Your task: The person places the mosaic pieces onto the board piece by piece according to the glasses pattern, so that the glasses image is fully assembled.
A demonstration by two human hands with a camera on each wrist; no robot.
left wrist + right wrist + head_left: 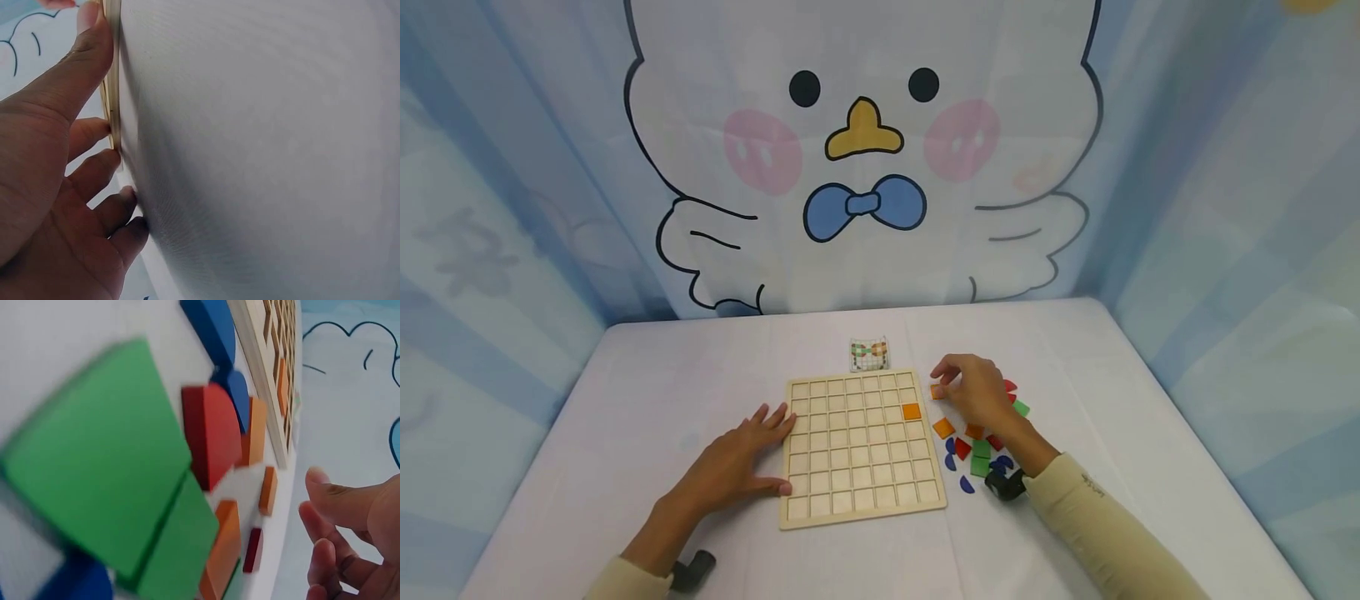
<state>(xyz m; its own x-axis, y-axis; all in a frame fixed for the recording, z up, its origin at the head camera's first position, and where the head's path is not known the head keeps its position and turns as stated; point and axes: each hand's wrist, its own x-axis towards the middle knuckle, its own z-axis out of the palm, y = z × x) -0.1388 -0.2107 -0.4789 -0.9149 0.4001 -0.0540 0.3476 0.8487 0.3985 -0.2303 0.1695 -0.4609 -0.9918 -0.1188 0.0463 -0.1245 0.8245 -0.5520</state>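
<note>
A wooden grid board (864, 510) lies flat with one orange square (912, 412) set in a cell near its right side. My left hand (741, 458) rests at the board's left edge, fingers spread. In the left wrist view the thumb (87, 62) and fingertips touch the board's side (112, 69). Over the loose pieces right of the board hovers my right hand (976, 390), thumb and index bent near another orange square (936, 392). The right wrist view shows a gap between thumb and fingers (331, 562), nothing held, and an orange piece (267, 490) lying on the table.
Right of the board lie several green squares (981, 467), red pieces (962, 449), blue half-rounds (967, 484) and another orange square (943, 428). A small patterned card (869, 354) sits behind the board. A printed curtain (865, 267) hangs behind the white table (700, 358).
</note>
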